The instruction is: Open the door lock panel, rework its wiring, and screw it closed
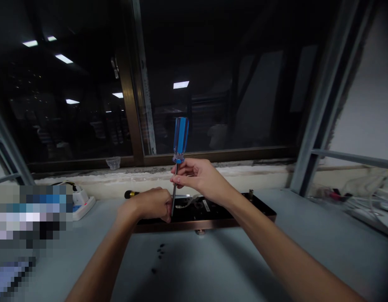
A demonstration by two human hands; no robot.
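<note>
My right hand (197, 176) pinches the metal shaft of a screwdriver (180, 136) just below its clear-and-blue handle. The screwdriver stands nearly upright, its tip down at a flat black device (257, 208) with a copper-coloured front edge. Close beside the tip, my left hand (154, 203) is closed with its fingers curled; whatever it may hold is hidden. Behind that hand shows a second screwdriver (130, 194) with a black-and-yellow handle, lying across the device's far side. A pale strip of ribbon cable (190, 202) lies on the device.
Several small dark screws (160, 251) lie on the grey table (194, 272) in front of the device. A white power strip (84, 209) is at the left, and tangled cables (354, 197) lie at the right. A small clear plastic cup (113, 162) rests on the window ledge.
</note>
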